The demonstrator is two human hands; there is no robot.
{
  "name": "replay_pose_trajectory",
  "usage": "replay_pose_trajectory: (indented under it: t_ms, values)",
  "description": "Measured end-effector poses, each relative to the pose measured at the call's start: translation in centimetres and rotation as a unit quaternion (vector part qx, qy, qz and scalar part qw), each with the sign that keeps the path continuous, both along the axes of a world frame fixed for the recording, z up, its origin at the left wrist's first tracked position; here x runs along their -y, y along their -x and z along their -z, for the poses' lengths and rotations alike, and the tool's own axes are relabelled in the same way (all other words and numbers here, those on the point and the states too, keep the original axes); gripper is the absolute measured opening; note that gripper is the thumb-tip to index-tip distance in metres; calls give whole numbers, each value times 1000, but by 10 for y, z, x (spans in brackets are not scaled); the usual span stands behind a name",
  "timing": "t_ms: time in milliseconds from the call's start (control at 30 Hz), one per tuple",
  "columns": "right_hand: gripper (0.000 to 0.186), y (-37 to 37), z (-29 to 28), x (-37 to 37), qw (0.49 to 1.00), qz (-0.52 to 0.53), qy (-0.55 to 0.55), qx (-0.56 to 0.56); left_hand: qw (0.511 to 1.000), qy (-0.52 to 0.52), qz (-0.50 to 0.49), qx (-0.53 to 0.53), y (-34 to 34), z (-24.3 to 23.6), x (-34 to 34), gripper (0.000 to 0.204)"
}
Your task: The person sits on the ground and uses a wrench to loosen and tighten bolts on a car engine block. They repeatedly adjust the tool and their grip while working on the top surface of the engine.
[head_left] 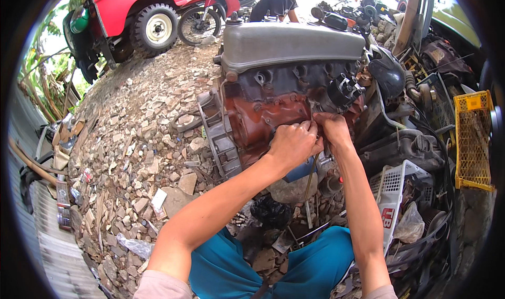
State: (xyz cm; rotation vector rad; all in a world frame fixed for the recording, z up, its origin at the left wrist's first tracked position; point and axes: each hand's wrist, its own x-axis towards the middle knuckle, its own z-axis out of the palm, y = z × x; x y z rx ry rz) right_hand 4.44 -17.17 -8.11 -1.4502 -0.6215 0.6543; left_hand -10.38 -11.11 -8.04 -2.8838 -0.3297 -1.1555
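A large engine [263, 117] stands before me, with a reddish-brown block, a grey valve cover [294, 44] on top and a bare metal housing [218, 133] at its left end. Against the block's side, below the black distributor [344, 92], my two hands meet. My left hand [295, 143] is closed with curled fingers. Right beside it, my right hand [332, 128] is closed too, its fingertips pressed near the block. Whatever they grip is hidden by the fingers. Below the hands are a blue part [301, 171] and a thin rod [310, 186] slanting down.
Loose stones [142, 151] cover the ground at left. Crates, one white [398, 194] and one yellow [473, 141], stand at right among hoses and engine parts. A black plastic bag [271, 210] lies between my knees. Behind are a red vehicle [131, 4], a motorcycle [202, 17] and another person [273, 5].
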Motion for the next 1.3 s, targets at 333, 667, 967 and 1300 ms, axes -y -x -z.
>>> replay_pose_trajectory:
  t_ms: [333, 667, 967, 1300]
  values:
    - [22, 15, -12, 6, 1000, -9, 21, -10, 998, 52, -36, -4, 40, -1, -69, 22]
    - [27, -5, -3, 31, 999, 23, 30, 38, 989, 104, -102, -25, 29, -19, -53, 22]
    - [35, 26, -27, 49, 993, -102, 17, -60, 985, 158, -74, 10, 21, -42, 15, 20]
    - [30, 15, -16, 56, 987, -51, -35, -148, 971, 231, 59, -19, 14, -25, 53, 42]
